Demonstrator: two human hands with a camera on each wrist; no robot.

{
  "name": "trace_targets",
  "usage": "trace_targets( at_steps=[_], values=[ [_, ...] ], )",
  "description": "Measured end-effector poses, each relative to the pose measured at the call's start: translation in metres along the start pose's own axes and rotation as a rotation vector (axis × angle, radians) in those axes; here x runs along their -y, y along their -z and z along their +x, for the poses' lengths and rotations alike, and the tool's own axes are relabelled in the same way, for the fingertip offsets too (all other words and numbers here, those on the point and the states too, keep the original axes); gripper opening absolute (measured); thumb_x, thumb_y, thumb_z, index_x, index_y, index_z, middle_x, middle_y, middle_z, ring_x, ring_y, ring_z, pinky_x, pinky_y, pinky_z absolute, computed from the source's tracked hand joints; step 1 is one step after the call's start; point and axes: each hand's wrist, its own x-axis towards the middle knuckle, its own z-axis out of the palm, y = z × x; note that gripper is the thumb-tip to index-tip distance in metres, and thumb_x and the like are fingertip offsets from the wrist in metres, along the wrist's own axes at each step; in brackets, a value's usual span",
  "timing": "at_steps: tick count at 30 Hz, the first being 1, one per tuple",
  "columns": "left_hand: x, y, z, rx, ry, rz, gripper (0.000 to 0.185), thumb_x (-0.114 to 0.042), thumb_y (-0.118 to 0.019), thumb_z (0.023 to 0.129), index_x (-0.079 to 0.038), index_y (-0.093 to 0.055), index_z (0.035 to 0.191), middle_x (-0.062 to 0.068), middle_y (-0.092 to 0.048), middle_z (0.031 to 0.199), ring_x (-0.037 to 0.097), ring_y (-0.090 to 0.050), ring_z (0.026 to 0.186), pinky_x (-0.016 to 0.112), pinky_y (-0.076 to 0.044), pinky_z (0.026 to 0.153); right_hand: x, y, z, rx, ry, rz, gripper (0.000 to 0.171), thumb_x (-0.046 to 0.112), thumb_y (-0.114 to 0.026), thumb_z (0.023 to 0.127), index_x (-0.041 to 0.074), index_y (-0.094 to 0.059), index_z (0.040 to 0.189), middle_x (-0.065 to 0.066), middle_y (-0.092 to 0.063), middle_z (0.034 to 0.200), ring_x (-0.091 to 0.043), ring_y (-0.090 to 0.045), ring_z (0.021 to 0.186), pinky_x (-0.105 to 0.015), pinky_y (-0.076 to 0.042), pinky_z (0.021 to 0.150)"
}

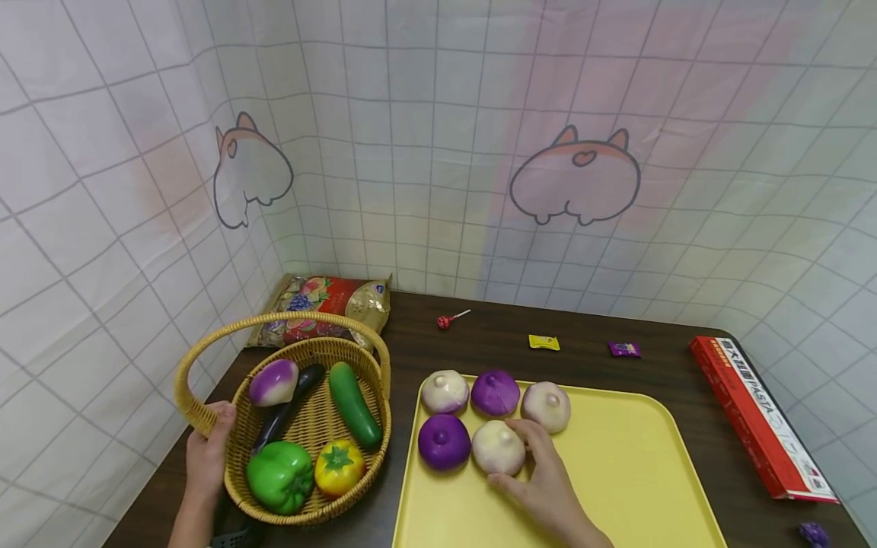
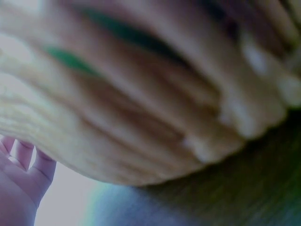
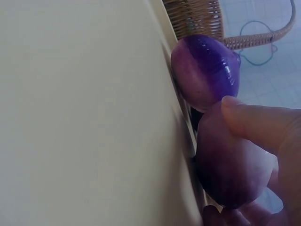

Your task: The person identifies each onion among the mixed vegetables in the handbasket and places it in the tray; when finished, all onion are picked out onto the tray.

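A yellow tray (image 1: 630, 472) carries several toy turnips in two rows. My right hand (image 1: 515, 457) curls round the white one at the front (image 1: 495, 445), beside an all-purple one (image 1: 444, 441). In the right wrist view my thumb lies on that turnip (image 3: 235, 174), with another turnip (image 3: 204, 70) just past it on the tray (image 3: 84, 117). My left hand (image 1: 218, 426) grips the left rim of a wicker basket (image 1: 373, 449). Inside lie a turnip (image 1: 273, 382), an eggplant (image 1: 288, 407), a cucumber (image 1: 354, 403), a green pepper (image 1: 279, 476) and a yellow tomato (image 1: 339, 466). The left wrist view shows only the blurred basket (image 2: 141, 117).
A snack bag (image 1: 322, 304) lies behind the basket. A lollipop (image 1: 448, 320), a yellow candy (image 1: 543, 342) and a purple candy (image 1: 624, 348) sit behind the tray. A red pasta box (image 1: 760, 418) lies along the right edge. Curtain walls close in the left and back.
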Motion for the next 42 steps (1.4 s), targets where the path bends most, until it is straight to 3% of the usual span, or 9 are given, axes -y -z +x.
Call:
trace_targets(
  at_steps=[7,13,16,20,23,27,30,34,42],
  values=[
    [0.000,0.001,-0.001,0.002,-0.009,0.007,0.015,-0.009,-0.053,0.099,-0.022,-0.059,0.094,-0.008,-0.057,0.087,0.005,-0.050,0.073,0.014,-0.042,0.063,0.002,0.000,0.001,-0.003,-0.023,0.006,0.079,0.005,-0.092,0.062,0.007,-0.053,0.130,-0.004,-0.051,0.131,-0.019,-0.051,0.117,-0.022,-0.043,0.097],
    [0.000,0.000,-0.001,0.005,0.001,0.041,0.014,-0.011,-0.053,0.100,-0.024,-0.058,0.096,-0.009,-0.056,0.088,0.004,-0.049,0.073,0.014,-0.042,0.064,0.003,0.005,0.001,-0.023,-0.015,0.019,0.075,0.009,-0.091,0.066,0.006,-0.053,0.130,-0.006,-0.053,0.130,-0.019,-0.055,0.110,-0.027,-0.048,0.091],
    [0.000,0.000,-0.001,0.013,0.010,0.032,0.014,-0.012,-0.053,0.100,-0.024,-0.058,0.096,-0.009,-0.056,0.089,0.004,-0.050,0.074,0.014,-0.042,0.065,0.007,0.010,0.003,-0.098,0.077,0.010,0.066,0.004,-0.087,0.071,0.003,-0.055,0.128,-0.007,-0.055,0.129,-0.018,-0.055,0.113,-0.022,-0.045,0.093],
    [-0.001,-0.001,-0.002,0.019,0.007,0.009,0.012,-0.012,-0.054,0.099,-0.023,-0.059,0.097,-0.008,-0.057,0.088,0.004,-0.051,0.073,0.014,-0.043,0.064,0.023,0.012,0.013,-0.206,0.298,0.046,0.052,-0.010,-0.079,0.071,0.000,-0.061,0.119,-0.013,-0.059,0.121,-0.021,-0.054,0.116,-0.020,-0.037,0.101],
    [-0.002,-0.001,-0.002,0.016,0.005,0.015,0.009,-0.013,-0.054,0.100,-0.022,-0.058,0.097,-0.007,-0.056,0.086,0.004,-0.051,0.071,0.014,-0.044,0.062,0.044,0.006,0.023,-0.191,0.426,0.099,0.048,-0.013,-0.076,0.070,0.003,-0.064,0.114,-0.015,-0.062,0.115,-0.024,-0.057,0.112,-0.022,-0.037,0.102],
    [-0.001,0.001,-0.002,0.022,0.003,0.017,0.010,-0.014,-0.054,0.100,-0.022,-0.058,0.097,-0.007,-0.056,0.086,0.004,-0.051,0.070,0.015,-0.044,0.061,0.080,-0.018,0.036,-0.032,0.470,0.189,0.041,-0.005,-0.075,0.077,0.008,-0.064,0.114,-0.011,-0.065,0.112,-0.022,-0.060,0.107,-0.027,-0.042,0.098],
    [-0.001,0.003,-0.001,0.015,-0.010,0.020,0.013,-0.012,-0.054,0.099,-0.024,-0.059,0.096,-0.009,-0.056,0.086,0.004,-0.049,0.073,0.014,-0.042,0.064,0.110,-0.042,0.040,0.214,0.449,0.274,0.036,0.006,-0.071,0.087,0.010,-0.061,0.121,-0.007,-0.062,0.119,-0.018,-0.058,0.110,-0.030,-0.046,0.094],
    [-0.001,0.005,-0.001,-0.002,0.001,0.015,0.015,-0.011,-0.054,0.099,-0.025,-0.059,0.094,-0.010,-0.057,0.086,0.003,-0.049,0.073,0.014,-0.041,0.064,0.144,-0.075,0.045,0.509,0.431,0.286,0.036,0.020,-0.066,0.094,0.015,-0.056,0.128,0.000,-0.056,0.129,-0.011,-0.054,0.117,-0.029,-0.047,0.094],
    [-0.002,0.002,-0.001,0.003,0.018,0.027,0.014,-0.012,-0.055,0.099,-0.025,-0.060,0.094,-0.010,-0.057,0.083,0.002,-0.050,0.070,0.014,-0.043,0.062,0.175,-0.121,0.072,0.628,0.387,0.065,0.042,0.029,-0.063,0.095,0.019,-0.052,0.134,0.004,-0.051,0.132,-0.003,-0.050,0.118,-0.021,-0.043,0.093]
  ],
)
